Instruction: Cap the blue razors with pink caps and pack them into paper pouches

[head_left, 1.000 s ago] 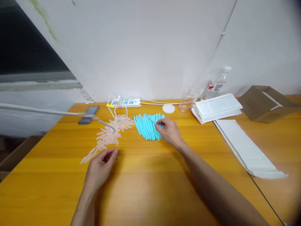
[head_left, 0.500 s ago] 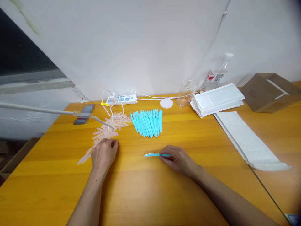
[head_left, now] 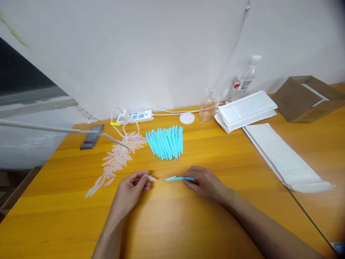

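My right hand (head_left: 201, 181) pinches a turquoise eyebrow razor (head_left: 175, 178) by its handle, its blade end pointing left. Facing it, my left hand (head_left: 134, 185) grips a small translucent pinkish blade cap (head_left: 151, 178) between thumb and fingers. A narrow gap separates the cap from the razor's tip. Beyond the hands lies a row of turquoise razors (head_left: 165, 144), packed side by side. Loose pinkish caps (head_left: 115, 162) are scattered to the left of that row.
A white power strip (head_left: 137, 116) with cables sits by the wall, near a round lid (head_left: 187, 118) and a clear jar (head_left: 207, 111). Rightward are a bottle (head_left: 242, 84), white padded envelopes (head_left: 248, 109) and a cardboard box (head_left: 296, 100). A pale cable (head_left: 54, 127) crosses at left.
My left hand has moved right from the scattered caps, and a cap now shows in its fingers. My right hand holds the razor in nearly the same place. The view has shifted slightly.
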